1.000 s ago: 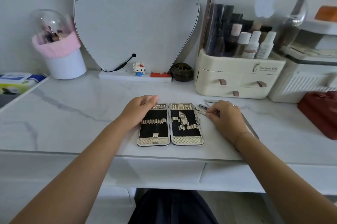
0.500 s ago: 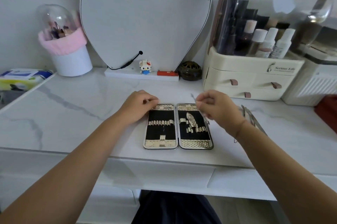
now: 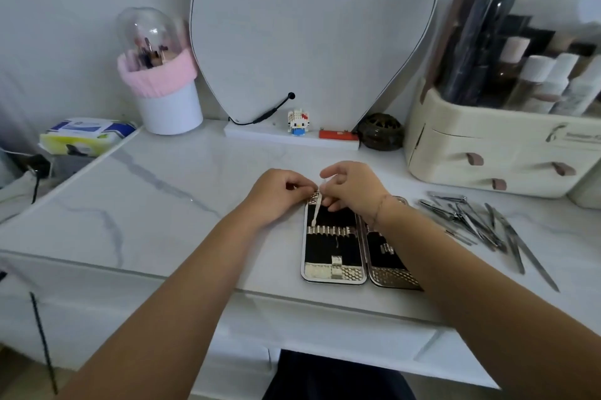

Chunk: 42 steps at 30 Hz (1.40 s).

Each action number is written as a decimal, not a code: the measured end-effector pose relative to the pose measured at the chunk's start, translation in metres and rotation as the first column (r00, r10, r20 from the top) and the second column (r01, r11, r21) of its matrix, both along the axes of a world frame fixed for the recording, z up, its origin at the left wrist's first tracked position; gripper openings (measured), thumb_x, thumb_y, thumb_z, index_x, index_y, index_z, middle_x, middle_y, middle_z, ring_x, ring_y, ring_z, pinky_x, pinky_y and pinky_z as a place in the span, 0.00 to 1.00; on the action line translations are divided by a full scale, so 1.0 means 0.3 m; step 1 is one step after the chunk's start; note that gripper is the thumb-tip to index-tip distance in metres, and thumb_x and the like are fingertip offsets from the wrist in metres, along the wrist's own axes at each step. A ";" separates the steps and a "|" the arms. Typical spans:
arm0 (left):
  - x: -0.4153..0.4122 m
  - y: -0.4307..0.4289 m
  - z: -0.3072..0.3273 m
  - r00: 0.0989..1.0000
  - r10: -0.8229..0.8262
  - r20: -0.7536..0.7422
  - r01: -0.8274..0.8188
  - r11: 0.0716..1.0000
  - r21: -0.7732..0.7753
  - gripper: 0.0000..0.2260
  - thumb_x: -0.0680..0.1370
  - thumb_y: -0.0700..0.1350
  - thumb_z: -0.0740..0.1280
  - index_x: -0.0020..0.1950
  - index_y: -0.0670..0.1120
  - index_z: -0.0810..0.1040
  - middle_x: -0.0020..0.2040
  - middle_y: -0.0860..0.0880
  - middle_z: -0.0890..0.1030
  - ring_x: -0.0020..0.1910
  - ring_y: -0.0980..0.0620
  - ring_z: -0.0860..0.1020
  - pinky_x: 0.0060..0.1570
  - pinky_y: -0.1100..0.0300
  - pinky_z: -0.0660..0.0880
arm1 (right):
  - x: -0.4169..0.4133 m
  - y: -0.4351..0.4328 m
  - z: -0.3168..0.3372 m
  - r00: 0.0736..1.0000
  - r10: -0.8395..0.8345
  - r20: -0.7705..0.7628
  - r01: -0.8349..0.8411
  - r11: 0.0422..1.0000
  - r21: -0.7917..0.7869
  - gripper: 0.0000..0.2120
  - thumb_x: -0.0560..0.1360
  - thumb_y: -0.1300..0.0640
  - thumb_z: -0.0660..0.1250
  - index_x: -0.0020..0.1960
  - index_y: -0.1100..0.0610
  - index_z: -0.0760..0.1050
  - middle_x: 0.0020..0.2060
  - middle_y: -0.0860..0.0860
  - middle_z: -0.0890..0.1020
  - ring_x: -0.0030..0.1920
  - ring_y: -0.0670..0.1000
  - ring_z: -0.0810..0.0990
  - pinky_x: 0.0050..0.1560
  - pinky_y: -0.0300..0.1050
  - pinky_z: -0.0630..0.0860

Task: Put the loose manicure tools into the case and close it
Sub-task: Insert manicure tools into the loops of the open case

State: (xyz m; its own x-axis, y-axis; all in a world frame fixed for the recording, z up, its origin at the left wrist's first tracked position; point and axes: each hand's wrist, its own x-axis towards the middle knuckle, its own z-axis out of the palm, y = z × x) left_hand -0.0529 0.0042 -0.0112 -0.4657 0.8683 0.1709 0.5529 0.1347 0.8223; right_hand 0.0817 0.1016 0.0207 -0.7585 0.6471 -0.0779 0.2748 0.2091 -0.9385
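The manicure case lies open flat on the marble table, black lining and gold trim in both halves. My right hand pinches a thin pale tool by its top end, its tip pointing down over the left half above the row of gold loops. My left hand rests at the case's upper left corner, fingers curled against the rim. My right forearm hides most of the right half. A pile of loose steel tools lies to the right of the case.
A cream cosmetics organizer stands at the back right, close behind the loose tools. A mirror, a small toy figure and a dark round jar line the back. A pink-rimmed brush holder stands back left.
My right hand lifted a thin tool from the pile and carried it left, from beside the case to over its left half. The left hand stayed at the case's top left corner.
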 end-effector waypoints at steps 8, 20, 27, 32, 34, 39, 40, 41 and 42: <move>-0.002 0.004 -0.004 1.000 0.012 -0.003 -0.012 1.000 0.001 0.04 0.74 0.44 0.71 0.45 0.52 0.84 0.38 0.59 0.82 0.42 0.59 0.79 0.49 0.60 0.75 | -0.016 0.013 -0.010 1.000 -0.016 0.008 0.016 1.000 -0.008 0.09 0.73 0.66 0.68 0.52 0.63 0.76 0.33 0.58 0.81 0.32 0.51 0.80 0.35 0.39 0.80; -0.001 0.003 -0.003 1.000 0.010 -0.027 -0.010 1.000 -0.001 0.07 0.74 0.44 0.70 0.41 0.56 0.82 0.40 0.58 0.82 0.44 0.56 0.79 0.48 0.60 0.74 | -0.022 0.014 -0.010 0.998 -0.060 0.020 0.060 0.998 0.008 0.07 0.73 0.67 0.66 0.52 0.64 0.76 0.33 0.58 0.79 0.30 0.50 0.78 0.33 0.39 0.79; -0.003 0.005 -0.005 0.999 0.006 -0.034 -0.006 1.000 -0.007 0.05 0.74 0.44 0.70 0.42 0.55 0.82 0.40 0.57 0.82 0.44 0.56 0.79 0.48 0.59 0.75 | -0.022 0.015 -0.024 0.996 -0.090 0.010 0.090 0.995 0.036 0.06 0.73 0.65 0.68 0.50 0.62 0.77 0.31 0.56 0.81 0.30 0.51 0.79 0.44 0.47 0.82; -0.005 0.005 -0.006 1.000 0.009 -0.024 -0.010 1.000 -0.011 0.05 0.74 0.45 0.70 0.43 0.55 0.83 0.37 0.59 0.81 0.40 0.59 0.78 0.45 0.62 0.72 | -0.025 0.013 -0.027 0.996 -0.083 0.009 0.083 0.995 0.047 0.05 0.73 0.65 0.68 0.49 0.61 0.77 0.31 0.56 0.81 0.29 0.50 0.79 0.42 0.45 0.82; -0.004 0.005 -0.006 1.000 0.010 -0.019 -0.011 1.000 -0.013 0.05 0.74 0.45 0.70 0.42 0.55 0.82 0.37 0.59 0.81 0.41 0.58 0.78 0.45 0.62 0.73 | -0.023 0.016 -0.028 0.998 -0.063 0.011 0.062 0.997 0.050 0.05 0.73 0.65 0.68 0.48 0.61 0.77 0.31 0.56 0.81 0.30 0.50 0.80 0.42 0.46 0.82; -0.001 0.002 -0.008 1.000 0.016 -0.021 -0.016 1.000 -0.014 0.05 0.74 0.45 0.70 0.42 0.56 0.82 0.40 0.57 0.82 0.44 0.55 0.80 0.48 0.58 0.75 | -0.012 0.029 -0.036 1.000 0.000 0.007 0.000 0.998 0.065 0.04 0.73 0.65 0.67 0.45 0.58 0.79 0.34 0.58 0.82 0.33 0.51 0.80 0.43 0.45 0.82; 0.000 0.002 -0.008 1.000 0.019 -0.024 -0.019 1.000 -0.015 0.04 0.74 0.46 0.70 0.42 0.55 0.82 0.40 0.57 0.82 0.45 0.55 0.80 0.48 0.59 0.75 | -0.010 0.031 -0.036 1.000 0.010 0.004 -0.010 0.998 0.062 0.05 0.74 0.65 0.66 0.45 0.57 0.79 0.34 0.57 0.81 0.33 0.51 0.80 0.42 0.43 0.82; 0.001 0.002 -0.007 0.999 0.023 -0.025 -0.023 1.000 -0.015 0.03 0.74 0.46 0.70 0.43 0.54 0.83 0.40 0.56 0.82 0.45 0.55 0.80 0.48 0.59 0.75 | -0.009 0.034 -0.036 1.000 0.020 0.001 -0.020 0.998 0.059 0.05 0.74 0.64 0.65 0.46 0.57 0.79 0.34 0.57 0.81 0.33 0.51 0.79 0.39 0.41 0.81; 0.001 0.002 -0.006 0.999 0.028 -0.023 -0.028 1.000 -0.014 0.02 0.74 0.46 0.70 0.43 0.52 0.83 0.40 0.56 0.82 0.44 0.55 0.80 0.47 0.60 0.75 | -0.008 0.035 -0.035 1.000 0.031 -0.001 -0.031 0.998 0.055 0.06 0.75 0.64 0.64 0.46 0.58 0.79 0.34 0.57 0.80 0.33 0.50 0.79 0.37 0.39 0.80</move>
State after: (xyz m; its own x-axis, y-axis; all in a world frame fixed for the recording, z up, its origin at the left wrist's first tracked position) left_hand -0.0525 0.0047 -0.0130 -0.4857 0.8575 0.1696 0.5677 0.1619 0.8072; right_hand 0.0793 0.1121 0.0101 -0.7781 0.6267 -0.0416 0.2660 0.2688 -0.9257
